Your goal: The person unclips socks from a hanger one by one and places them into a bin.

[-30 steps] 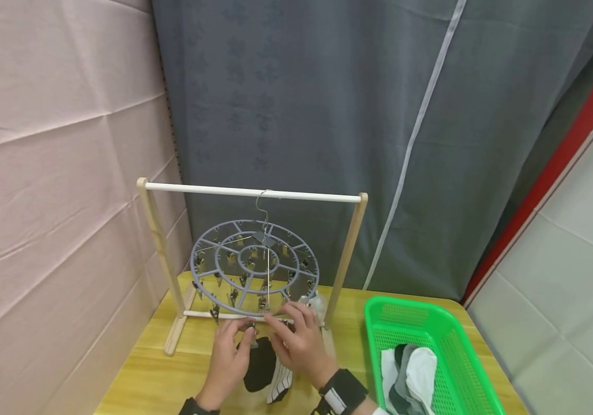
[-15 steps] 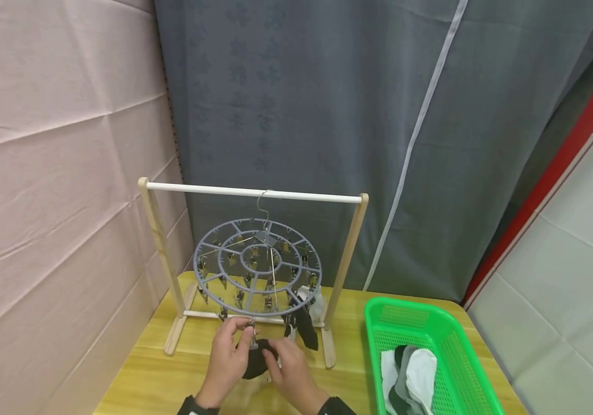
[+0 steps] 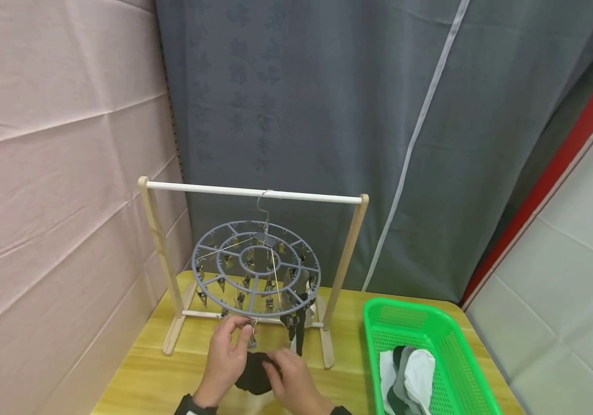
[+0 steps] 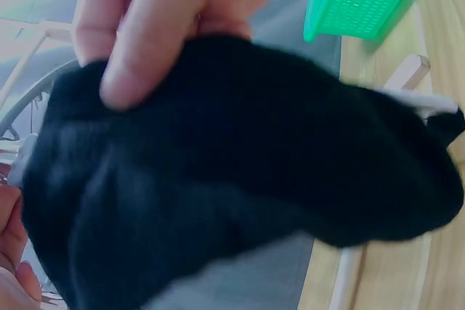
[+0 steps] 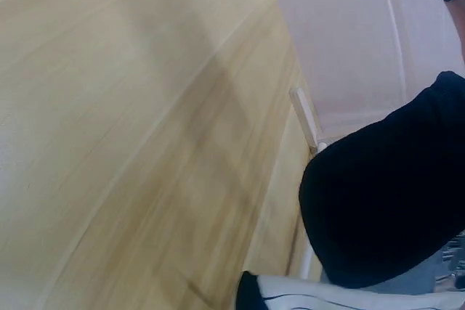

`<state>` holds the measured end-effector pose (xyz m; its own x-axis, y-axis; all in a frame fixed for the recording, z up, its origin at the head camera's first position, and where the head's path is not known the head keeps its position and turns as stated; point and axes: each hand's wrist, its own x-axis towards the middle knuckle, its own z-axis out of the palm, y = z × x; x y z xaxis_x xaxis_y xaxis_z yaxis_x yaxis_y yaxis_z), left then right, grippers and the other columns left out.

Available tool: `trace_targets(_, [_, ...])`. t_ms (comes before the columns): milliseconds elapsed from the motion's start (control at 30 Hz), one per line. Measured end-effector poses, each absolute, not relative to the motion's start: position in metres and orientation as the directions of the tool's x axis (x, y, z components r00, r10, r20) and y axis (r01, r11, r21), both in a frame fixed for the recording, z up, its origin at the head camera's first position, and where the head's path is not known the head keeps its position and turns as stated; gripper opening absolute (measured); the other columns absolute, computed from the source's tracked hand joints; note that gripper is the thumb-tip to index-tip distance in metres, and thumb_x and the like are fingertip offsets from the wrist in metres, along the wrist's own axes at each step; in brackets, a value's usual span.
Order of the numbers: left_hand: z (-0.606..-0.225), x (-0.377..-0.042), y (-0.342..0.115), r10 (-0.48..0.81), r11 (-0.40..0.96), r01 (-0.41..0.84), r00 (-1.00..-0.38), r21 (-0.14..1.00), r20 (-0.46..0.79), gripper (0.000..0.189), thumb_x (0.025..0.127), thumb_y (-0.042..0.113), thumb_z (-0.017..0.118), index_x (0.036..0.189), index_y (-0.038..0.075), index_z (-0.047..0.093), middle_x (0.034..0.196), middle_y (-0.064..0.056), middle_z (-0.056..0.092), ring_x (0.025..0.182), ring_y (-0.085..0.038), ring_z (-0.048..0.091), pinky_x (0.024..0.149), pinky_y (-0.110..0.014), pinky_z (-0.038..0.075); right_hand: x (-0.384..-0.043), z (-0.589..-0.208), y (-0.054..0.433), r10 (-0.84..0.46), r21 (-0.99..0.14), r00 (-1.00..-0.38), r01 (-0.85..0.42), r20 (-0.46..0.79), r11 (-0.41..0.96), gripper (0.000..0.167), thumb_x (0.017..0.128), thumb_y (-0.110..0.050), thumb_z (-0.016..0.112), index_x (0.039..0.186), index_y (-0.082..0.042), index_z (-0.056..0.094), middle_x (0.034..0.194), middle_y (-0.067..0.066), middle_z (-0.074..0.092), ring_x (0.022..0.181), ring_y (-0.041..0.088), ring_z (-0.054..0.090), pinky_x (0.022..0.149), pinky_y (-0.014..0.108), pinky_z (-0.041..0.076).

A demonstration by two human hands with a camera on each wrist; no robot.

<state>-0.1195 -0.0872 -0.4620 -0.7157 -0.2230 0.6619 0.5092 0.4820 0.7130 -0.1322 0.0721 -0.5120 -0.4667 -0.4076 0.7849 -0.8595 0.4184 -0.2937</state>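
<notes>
On the worktop (image 3: 138, 380), loose socks (image 3: 420, 370) are left unclipped, hung socks (image 3: 299, 334) are done; a black sock (image 3: 252, 374) is pinched by the right hand (image 3: 293, 377), a clip (image 3: 252, 339) by the left hand (image 3: 225, 357).

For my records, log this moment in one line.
Left hand: pinching silvery metal clip; right hand: holding black fabric sock; sock: unclipped; green plastic basket: holding white, grey socks

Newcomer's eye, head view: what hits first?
Likely the bright green plastic basket of white, grey and black socks, lower right. Next, the round grey-blue clip hanger, mid-picture under a white rod. Below its near rim, the left hand holds a metal clip, the right hand a black fabric sock.
</notes>
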Motion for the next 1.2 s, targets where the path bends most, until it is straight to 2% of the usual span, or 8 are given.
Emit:
trace_targets(100, [-0.462,-0.12,-0.087,-0.214,0.493,0.519,-0.706,0.698,0.675,0.013,0.086,-0.002,0.065,0.092,0.009,0.066,0.085,0.003,0.068,0.087,-0.007,0.058,0.082,-0.026,0.039,-0.128,-0.508,0.085,-0.424,-0.297,-0.46,-0.869,0.78,0.396,0.004,0.094,-0.014,0.063,0.09,-0.012,0.063,0.074,-0.005,0.062,0.065,-0.001,0.053,0.063,0.004,0.04])
trace_targets(267, [-0.464,-0.12,-0.085,-0.196,0.52,0.518,-0.701,0.679,0.685,0.016,0.083,-0.003,0.068,0.094,0.009,0.067,0.083,0.008,0.066,0.085,-0.005,0.054,0.081,-0.025,0.038,-0.126,-0.497,0.121,-0.425,-0.183,-0.367,-0.892,0.827,0.414,0.014,0.099,-0.02,0.056,0.09,-0.013,0.064,0.071,-0.007,0.06,0.061,-0.001,0.05,0.061,0.003,0.038])
trace_targets(333, [-0.463,-0.12,-0.084,-0.196,0.516,0.502,-0.719,0.694,0.666,0.016,0.083,-0.002,0.068,0.096,0.009,0.067,0.083,0.009,0.065,0.085,-0.003,0.053,0.082,-0.026,0.038,-0.126,-0.49,0.138,-0.412,-0.155,-0.365,-0.874,0.835,0.46,0.018,0.099,-0.024,0.055,0.088,-0.014,0.065,0.071,-0.008,0.061,0.061,-0.002,0.049,0.06,0.003,0.037])
trace_targets(500, [-0.462,-0.119,-0.084,-0.197,0.51,0.463,-0.757,0.725,0.622,0.012,0.086,0.003,0.067,0.097,0.008,0.068,0.085,0.006,0.065,0.088,-0.001,0.052,0.085,-0.029,0.04,-0.129,-0.471,0.183,-0.341,-0.219,-0.45,-0.812,0.826,0.54,0.023,0.098,-0.028,0.057,0.086,-0.011,0.067,0.069,-0.007,0.065,0.059,-0.006,0.049,0.054,0.005,0.038])
trace_targets(633, [-0.464,-0.12,-0.084,-0.193,0.532,0.469,-0.744,0.705,0.64,0.009,0.087,0.005,0.067,0.095,0.007,0.068,0.085,0.0,0.067,0.088,-0.003,0.054,0.085,-0.03,0.041,-0.135,-0.462,0.217,-0.283,-0.255,-0.476,-0.783,0.833,0.567,0.002,0.087,-0.005,0.069,0.088,-0.005,0.067,0.066,-0.001,0.066,0.052,-0.008,0.049,0.048,0.006,0.038])
trace_targets(800, [-0.469,-0.122,-0.085,-0.193,0.557,0.468,-0.73,0.686,0.655,0.012,0.084,0.003,0.069,0.095,0.006,0.068,0.082,0.006,0.065,0.088,-0.005,0.054,0.084,-0.03,0.041,-0.138,-0.461,0.252,-0.252,-0.238,-0.506,-0.715,0.825,0.657,0.027,0.068,0.012,0.076,0.088,-0.004,0.067,0.063,-0.002,0.065,0.051,-0.011,0.044,0.046,0.007,0.035])
trace_targets(1000, [-0.471,-0.123,-0.086,-0.186,0.563,0.483,-0.716,0.67,0.673,0.015,0.083,0.001,0.069,0.097,0.008,0.068,0.082,0.011,0.064,0.086,-0.006,0.055,0.083,-0.029,0.041,-0.145,-0.46,0.28,-0.195,-0.243,-0.527,-0.648,0.827,0.722,0.027,0.068,0.014,0.074,0.087,-0.002,0.066,0.059,-0.004,0.06,0.047,-0.012,0.042,0.043,0.009,0.034])
trace_targets(1200, [-0.473,-0.123,-0.086,-0.182,0.572,0.493,-0.703,0.656,0.687,0.015,0.081,0.0,0.07,0.095,0.007,0.068,0.08,0.009,0.066,0.085,-0.005,0.056,0.083,-0.029,0.041,-0.156,-0.458,0.3,-0.117,-0.309,-0.603,-0.555,0.789,0.773,0.024,0.072,0.014,0.072,0.088,-0.003,0.065,0.064,0.002,0.066,0.048,-0.015,0.048,0.043,0.01,0.039])
